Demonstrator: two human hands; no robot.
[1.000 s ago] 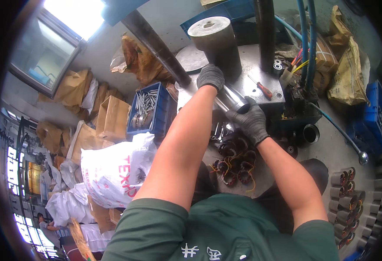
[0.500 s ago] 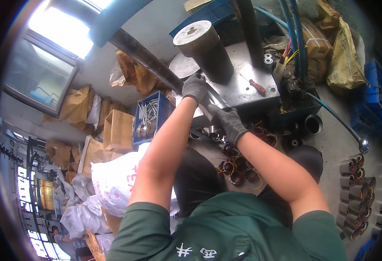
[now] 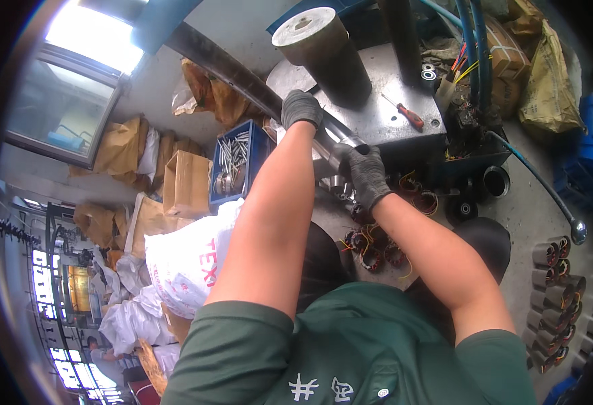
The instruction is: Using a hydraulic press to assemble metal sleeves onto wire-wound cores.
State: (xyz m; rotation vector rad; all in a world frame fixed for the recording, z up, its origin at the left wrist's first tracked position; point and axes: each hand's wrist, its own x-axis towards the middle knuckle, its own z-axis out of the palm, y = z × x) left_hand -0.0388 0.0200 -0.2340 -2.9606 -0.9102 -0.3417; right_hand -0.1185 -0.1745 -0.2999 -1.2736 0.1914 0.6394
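My left hand [image 3: 302,110], in a dark grey knit glove, is closed near the upper end of a shiny steel tube [image 3: 342,132], beside a slanting dark steel post [image 3: 225,71]. My right hand [image 3: 365,174], gloved alike, has its fingers curled at the tube's lower, open end. The fingers' undersides are hidden. The tube lies along the near left edge of a steel press table [image 3: 401,138]. On that table stands a thick dark cylinder with a pale round top [image 3: 310,27]. A red-handled screwdriver [image 3: 410,116] lies to the right.
A blue bin of metal rods [image 3: 234,158] and a cardboard box [image 3: 183,182] stand left. Below the press lie wound motor stators [image 3: 370,253]. Rows of cylindrical motor housings [image 3: 556,293] stand at right, near a ball-ended lever [image 3: 578,231]. White sacks [image 3: 188,266] are close by my left arm.
My head view has shifted, so the press sits higher in the picture. My left hand has slid a little up and away from my right, baring more tube. The right fingers are curled more.
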